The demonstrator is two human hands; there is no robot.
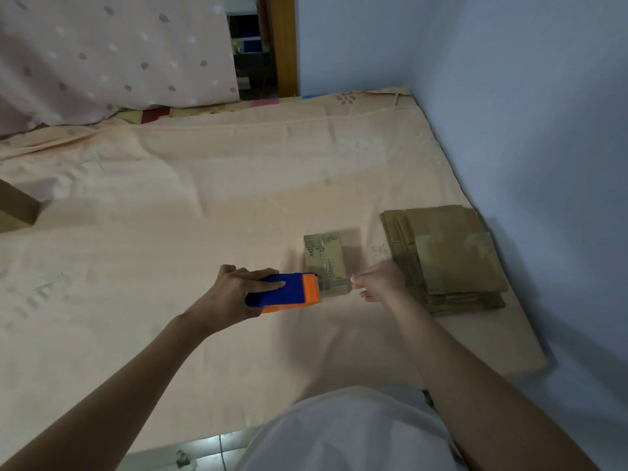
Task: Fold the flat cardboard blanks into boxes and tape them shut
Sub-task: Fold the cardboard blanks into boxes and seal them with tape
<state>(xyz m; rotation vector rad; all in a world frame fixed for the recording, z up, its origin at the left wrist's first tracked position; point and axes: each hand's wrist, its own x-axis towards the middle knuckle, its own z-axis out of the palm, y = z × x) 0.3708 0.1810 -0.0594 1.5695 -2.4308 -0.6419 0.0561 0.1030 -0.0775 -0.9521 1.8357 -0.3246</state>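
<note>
A: Where's the work sitting?

B: Folded box (pixel 325 263) is lying on the mattress (pixel 204 205), right of centre. Stack of flat blanks (pixel 445 256) is lying just beside it at 3 o'clock, near the mattress's right edge and the blue wall (pixel 509 96).

A: Hands?

B: Left hand (pixel 238 294) is gripping the blue-orange tape dispenser (pixel 289 294), fingers curled over its top, orange end touching the box's near left corner. Right hand (pixel 377 280) is pinching something thin at the box's near right corner; probably the tape end, can't confirm.

A: Room to move?

B: Sheet is lying open from 9 to 12 o'clock. Another cardboard box (pixel 17 209) is poking in at the 9 o'clock frame edge. Mattress's near edge is running at 6 o'clock. Folded box is taped along the top; contents aren't visible.
</note>
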